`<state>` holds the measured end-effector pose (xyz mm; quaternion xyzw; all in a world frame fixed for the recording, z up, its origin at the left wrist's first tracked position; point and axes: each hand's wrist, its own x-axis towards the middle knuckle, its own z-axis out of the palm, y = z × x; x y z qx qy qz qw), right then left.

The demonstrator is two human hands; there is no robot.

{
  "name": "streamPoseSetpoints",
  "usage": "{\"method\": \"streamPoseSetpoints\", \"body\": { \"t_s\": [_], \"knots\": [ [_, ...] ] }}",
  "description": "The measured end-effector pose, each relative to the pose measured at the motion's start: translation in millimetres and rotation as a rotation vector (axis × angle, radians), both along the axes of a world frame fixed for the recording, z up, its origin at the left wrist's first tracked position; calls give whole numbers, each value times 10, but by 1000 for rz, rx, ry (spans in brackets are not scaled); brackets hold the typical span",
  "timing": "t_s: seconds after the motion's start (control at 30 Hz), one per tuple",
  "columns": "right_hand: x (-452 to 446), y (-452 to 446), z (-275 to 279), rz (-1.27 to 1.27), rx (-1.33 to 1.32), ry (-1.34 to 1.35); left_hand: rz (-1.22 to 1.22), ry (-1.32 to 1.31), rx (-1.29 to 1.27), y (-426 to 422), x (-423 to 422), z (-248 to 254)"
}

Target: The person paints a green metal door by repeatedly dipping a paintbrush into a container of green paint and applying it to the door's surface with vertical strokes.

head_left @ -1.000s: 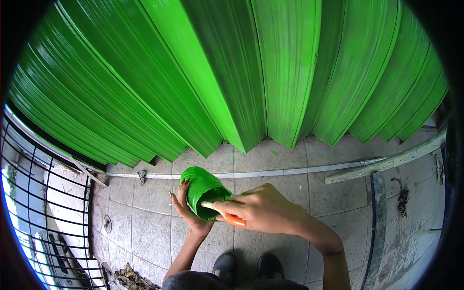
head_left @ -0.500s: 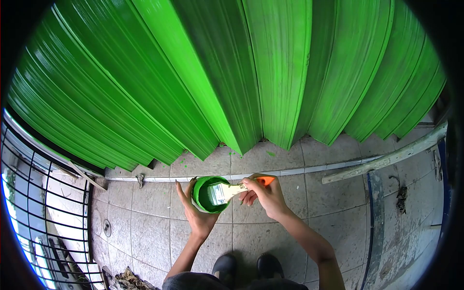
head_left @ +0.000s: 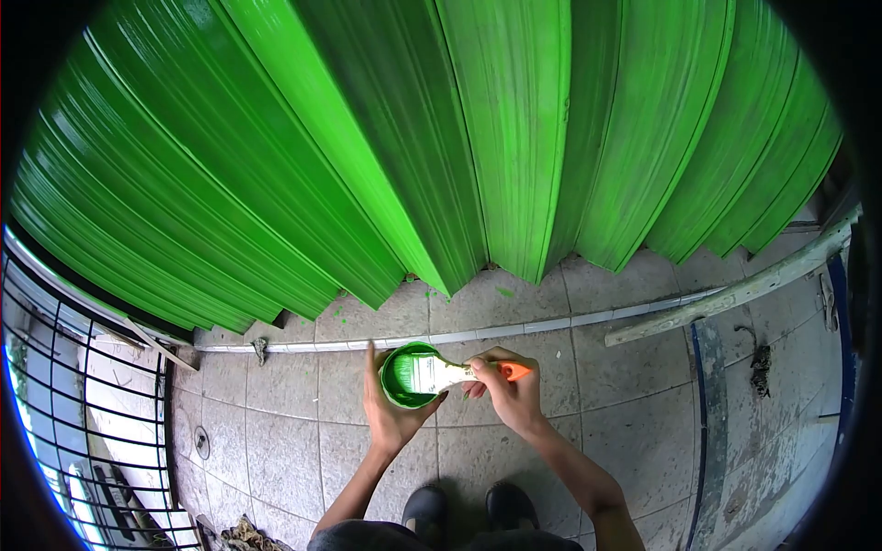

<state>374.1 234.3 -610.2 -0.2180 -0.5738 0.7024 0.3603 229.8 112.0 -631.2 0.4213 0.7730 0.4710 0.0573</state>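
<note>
Left hand (head_left: 393,418) curls round the green cup (head_left: 395,393), fingers parted to both sides of it; I can see the mouth from above, green inside. Right hand (head_left: 514,393), to the right of the cup, pinches the paintbrush (head_left: 446,373) by its handle, thumb against bent fingers, orange end poking out beyond the grip. Brush lies level-ish across the cup's right rim, bristles inside the mouth, green on them. Can't tell from here how deep they sit, or whether they touch paint. Cup is held above the tiled floor (head_left: 285,432), in front of the person's body. Two dark shoes (head_left: 425,507) on the floor, on the body side of the cup. White edging strip (head_left: 303,347) runs along the floor just beyond the cup. Past that, well beyond the cup, a folded green panel (head_left: 505,138) rises in upright pleats, glossier to the cup's left, streaky and duller to its right. Green spots (head_left: 505,292) on the floor at the panel's foot, beyond the cup. Far left of the cup, black barred grille (head_left: 168,432). Well right of the cup, a pale pole (head_left: 698,314), slanting away.
</note>
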Motion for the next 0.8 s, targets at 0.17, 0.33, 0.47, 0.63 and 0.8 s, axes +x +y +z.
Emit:
{"method": "streamPoseSetpoints", "body": {
  "t_s": [0.17,0.33,0.47,0.63,0.8],
  "knots": [
    [76,-21,129,-91,560,-55,-22,140,-61,-13,16,32],
    [139,-38,10,-108,570,12,-42,124,-64,-37,28,48],
    [201,38,-32,-57,639,120,-88,102,-71,-42,26,31],
    [257,253,-42,98,381,36,-217,10,-149,-22,6,97],
    [303,319,181,53,539,-71,-250,91,-164,-60,-65,110]
  ]
}}
